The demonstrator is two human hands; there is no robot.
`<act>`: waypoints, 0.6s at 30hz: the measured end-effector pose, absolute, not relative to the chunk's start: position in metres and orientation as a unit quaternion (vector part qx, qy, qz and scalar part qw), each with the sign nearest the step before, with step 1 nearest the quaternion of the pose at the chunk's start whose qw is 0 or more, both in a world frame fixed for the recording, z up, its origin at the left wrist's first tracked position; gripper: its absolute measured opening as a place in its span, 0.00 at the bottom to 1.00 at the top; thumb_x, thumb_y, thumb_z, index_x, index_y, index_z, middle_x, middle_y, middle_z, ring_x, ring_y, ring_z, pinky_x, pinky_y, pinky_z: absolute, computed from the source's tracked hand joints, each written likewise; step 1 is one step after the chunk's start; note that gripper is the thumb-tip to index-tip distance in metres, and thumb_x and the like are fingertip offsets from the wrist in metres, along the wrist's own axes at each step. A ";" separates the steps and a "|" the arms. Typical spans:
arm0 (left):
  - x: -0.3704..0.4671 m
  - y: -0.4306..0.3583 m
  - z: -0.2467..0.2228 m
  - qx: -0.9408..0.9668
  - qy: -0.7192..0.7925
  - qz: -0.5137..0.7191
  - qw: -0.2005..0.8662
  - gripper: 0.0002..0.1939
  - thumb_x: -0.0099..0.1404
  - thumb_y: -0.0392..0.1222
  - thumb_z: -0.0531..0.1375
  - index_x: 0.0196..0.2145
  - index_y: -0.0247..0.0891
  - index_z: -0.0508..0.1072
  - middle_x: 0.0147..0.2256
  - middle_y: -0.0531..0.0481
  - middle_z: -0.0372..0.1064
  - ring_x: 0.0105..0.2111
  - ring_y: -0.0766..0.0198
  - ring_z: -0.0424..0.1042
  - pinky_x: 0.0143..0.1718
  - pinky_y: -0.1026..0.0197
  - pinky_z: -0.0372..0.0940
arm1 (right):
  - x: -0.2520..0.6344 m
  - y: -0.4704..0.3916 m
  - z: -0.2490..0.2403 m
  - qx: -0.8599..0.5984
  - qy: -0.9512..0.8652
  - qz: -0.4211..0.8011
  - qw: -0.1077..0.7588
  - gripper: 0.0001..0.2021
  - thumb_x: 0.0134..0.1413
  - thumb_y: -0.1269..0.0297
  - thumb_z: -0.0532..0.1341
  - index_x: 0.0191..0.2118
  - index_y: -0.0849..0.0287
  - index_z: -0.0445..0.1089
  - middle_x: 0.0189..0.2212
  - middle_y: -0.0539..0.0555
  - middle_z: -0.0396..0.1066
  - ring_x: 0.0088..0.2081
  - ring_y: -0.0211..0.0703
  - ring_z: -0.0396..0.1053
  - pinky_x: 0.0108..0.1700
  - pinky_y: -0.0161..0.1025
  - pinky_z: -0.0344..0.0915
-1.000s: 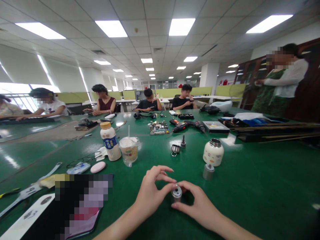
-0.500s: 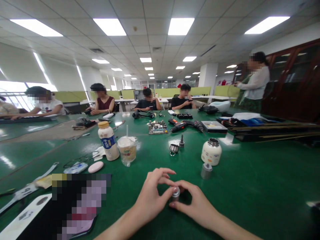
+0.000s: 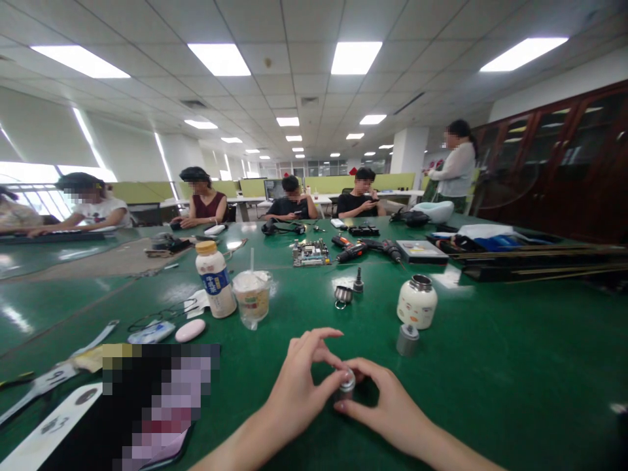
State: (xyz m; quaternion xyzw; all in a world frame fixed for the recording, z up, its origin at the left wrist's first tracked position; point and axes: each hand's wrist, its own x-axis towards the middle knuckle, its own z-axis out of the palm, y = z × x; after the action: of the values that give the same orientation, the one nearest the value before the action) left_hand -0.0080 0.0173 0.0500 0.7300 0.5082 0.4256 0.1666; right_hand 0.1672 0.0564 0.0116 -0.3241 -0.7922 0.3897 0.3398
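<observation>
A small grey metal cylinder [image 3: 346, 387] stands on the green table [image 3: 471, 405] between my two hands. My left hand [image 3: 300, 379] has its thumb and a fingertip pinched on the cylinder's top, its other fingers raised. From the right, my right hand [image 3: 385, 399] grips the cylinder's side between thumb and fingers. A similar metal cylinder [image 3: 407, 340] stands to the right, in front of a cream jar [image 3: 417, 302] with an open metal mouth. Beyond my hands lie a small metal cup with a ring [image 3: 343, 296] and a dark metal fitting [image 3: 358, 281].
A bottle [image 3: 216, 281], a lidded drink cup [image 3: 252, 299] and a pink oval case [image 3: 190, 330] are at left. Farther back are a circuit board [image 3: 311, 254], power drills [image 3: 366, 250] and a grey box [image 3: 422, 252]. Several people sit across the table; one person [image 3: 454, 163] stands at right.
The standing person has moved left and farther off. The view has shifted slightly, so the table things appear a little lower. Both hands keep their hold on the cylinder.
</observation>
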 end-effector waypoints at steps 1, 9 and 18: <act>-0.009 0.018 0.051 0.727 0.505 0.433 0.171 0.24 0.59 0.36 0.65 0.51 0.47 0.62 0.34 0.59 0.77 0.43 0.58 0.68 0.48 0.55 0.55 | 0.167 0.056 0.011 -0.325 -0.792 0.390 0.341 0.16 0.45 0.66 0.70 0.42 0.55 0.73 0.37 0.50 0.75 0.39 0.45 0.71 0.42 0.38 0.65; -0.032 0.038 0.040 0.685 0.564 0.435 0.151 0.20 0.58 0.36 0.65 0.46 0.43 0.63 0.31 0.55 0.79 0.39 0.55 0.72 0.47 0.53 0.56 | 0.168 0.054 0.013 -0.331 -0.787 0.395 0.339 0.19 0.44 0.68 0.70 0.45 0.54 0.72 0.40 0.49 0.75 0.40 0.44 0.70 0.44 0.38 0.65; -0.037 0.041 0.018 0.714 0.583 0.355 0.155 0.29 0.54 0.36 0.69 0.50 0.47 0.63 0.35 0.58 0.79 0.46 0.53 0.69 0.48 0.51 0.52 | 0.167 0.054 0.018 -0.332 -0.789 0.396 0.332 0.16 0.45 0.67 0.69 0.43 0.55 0.73 0.39 0.50 0.75 0.39 0.45 0.71 0.43 0.38 0.65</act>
State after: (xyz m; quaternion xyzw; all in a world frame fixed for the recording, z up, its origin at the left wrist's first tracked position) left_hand -0.0370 0.0408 0.0176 0.7142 0.5828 0.3554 0.1550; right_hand 0.1675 0.0535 0.0184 -0.3317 -0.7894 0.3956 0.3321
